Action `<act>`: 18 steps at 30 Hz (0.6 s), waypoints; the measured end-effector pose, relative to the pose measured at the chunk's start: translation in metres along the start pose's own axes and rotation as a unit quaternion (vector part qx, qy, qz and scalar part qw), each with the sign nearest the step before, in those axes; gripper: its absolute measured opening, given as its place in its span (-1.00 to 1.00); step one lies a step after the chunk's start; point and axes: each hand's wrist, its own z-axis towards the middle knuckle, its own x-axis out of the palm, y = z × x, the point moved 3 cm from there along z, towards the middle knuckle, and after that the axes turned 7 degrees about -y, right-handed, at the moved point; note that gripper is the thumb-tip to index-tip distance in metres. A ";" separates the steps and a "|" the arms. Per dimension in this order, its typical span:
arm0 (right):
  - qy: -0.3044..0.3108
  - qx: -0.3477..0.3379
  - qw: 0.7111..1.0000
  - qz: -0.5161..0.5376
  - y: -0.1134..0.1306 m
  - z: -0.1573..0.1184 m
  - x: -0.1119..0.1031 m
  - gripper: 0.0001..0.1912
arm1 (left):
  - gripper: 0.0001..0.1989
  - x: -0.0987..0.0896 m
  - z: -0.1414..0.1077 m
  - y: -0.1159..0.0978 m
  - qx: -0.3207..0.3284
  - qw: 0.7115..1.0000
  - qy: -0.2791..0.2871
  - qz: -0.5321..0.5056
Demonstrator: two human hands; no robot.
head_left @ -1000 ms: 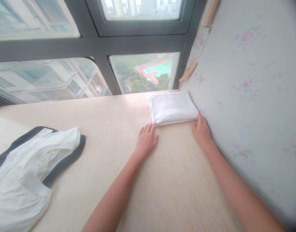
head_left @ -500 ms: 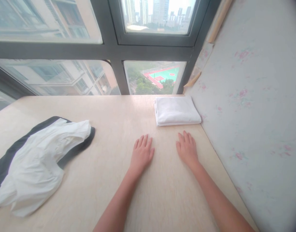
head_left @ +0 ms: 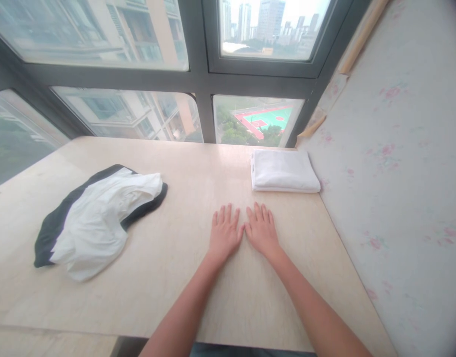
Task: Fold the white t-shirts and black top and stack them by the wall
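Note:
My left hand lies flat on the pale wooden surface, fingers spread, holding nothing. Close beside it, my right hand rests palm down with its fingers apart; the two thumbs almost meet, and I cannot tell whether they touch. Just beyond the right hand is a folded white cloth, a flat stack near the wall that neither hand touches. Off to the left lies a crumpled white garment on top of a black cloth, which shows along its upper and right edges.
A wall with floral paper bounds the surface on the right, its paper peeling near the window. Grey window frames stand along the far edge. At the bottom, the surface's near edge shows.
My right hand has moved left, close to my left hand. The view has shifted left and down, so the garments show more fully and the near edge has come into sight.

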 end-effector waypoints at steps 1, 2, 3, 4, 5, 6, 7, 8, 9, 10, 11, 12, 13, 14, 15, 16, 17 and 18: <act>0.000 -0.002 1.000 -0.001 -0.001 -0.001 0.001 -0.43 | -0.40 0.000 -0.001 0.000 0.001 1.000 0.000 0.001; -0.001 -0.003 1.000 -0.002 -0.002 -0.001 0.001 -0.43 | -0.40 0.000 -0.003 0.000 0.003 1.000 0.000 0.001; -0.003 -0.004 1.000 -0.003 -0.002 -0.002 0.002 -0.43 | -0.40 0.000 -0.004 0.001 0.004 1.000 0.001 0.001; -0.005 -0.004 1.000 -0.004 -0.002 -0.003 0.002 -0.43 | -0.40 0.000 -0.006 0.001 0.006 1.000 0.002 0.002; -0.007 -0.005 1.000 -0.005 -0.002 -0.003 0.001 -0.43 | -0.40 0.000 -0.008 0.002 0.007 1.000 0.003 0.002; -0.009 -0.005 1.000 -0.005 -0.002 -0.003 0.001 -0.43 | -0.40 -0.001 -0.010 0.002 0.009 1.000 0.006 0.001; -0.011 -0.005 1.000 -0.006 -0.002 -0.004 0.001 -0.44 | -0.40 -0.001 -0.011 0.002 0.011 1.000 0.009 0.001; -0.011 -0.005 1.000 -0.005 -0.002 -0.004 0.001 -0.44 | -0.40 -0.002 -0.012 0.002 0.013 1.000 0.011 0.000; -0.012 -0.005 1.000 -0.005 -0.002 -0.004 0.001 -0.44 | -0.40 -0.002 -0.013 0.001 0.014 1.000 0.014 -0.002; -0.013 -0.005 1.000 -0.003 -0.002 -0.004 0.001 -0.44 | -0.40 -0.004 -0.014 0.001 0.014 1.000 0.016 -0.005; -0.015 -0.006 1.000 -0.001 -0.002 -0.004 0.001 -0.44 | -0.41 -0.005 -0.015 0.000 0.013 1.000 0.017 -0.010; -0.018 -0.007 1.000 0.002 -0.002 -0.004 0.001 -0.44 | -0.42 -0.007 -0.015 0.000 0.013 1.000 0.015 -0.021; -0.021 -0.008 1.000 0.004 -0.002 -0.004 0.001 -0.44 | -0.44 -0.009 -0.016 0.002 0.014 0.999 0.013 -0.035; -0.023 -0.009 1.000 0.007 -0.003 -0.004 0.001 -0.44 | -0.47 -0.012 -0.016 0.005 0.018 0.999 0.010 -0.050; -0.025 -0.010 1.000 0.009 -0.003 -0.004 0.000 -0.44 | -0.51 -0.014 -0.016 0.010 0.019 0.998 0.006 -0.063; -0.025 -0.011 1.000 0.010 -0.003 -0.005 0.000 -0.44 | -0.56 -0.018 -0.017 0.019 0.015 0.997 0.001 -0.070; -0.025 -0.011 1.000 0.012 -0.003 -0.005 0.000 -0.44 | -0.60 -0.022 -0.017 0.032 0.003 0.998 -0.005 -0.070; -0.024 -0.011 1.000 0.013 -0.003 -0.005 0.000 -0.45 | -0.62 -0.027 -0.017 0.048 -0.018 0.998 -0.014 -0.062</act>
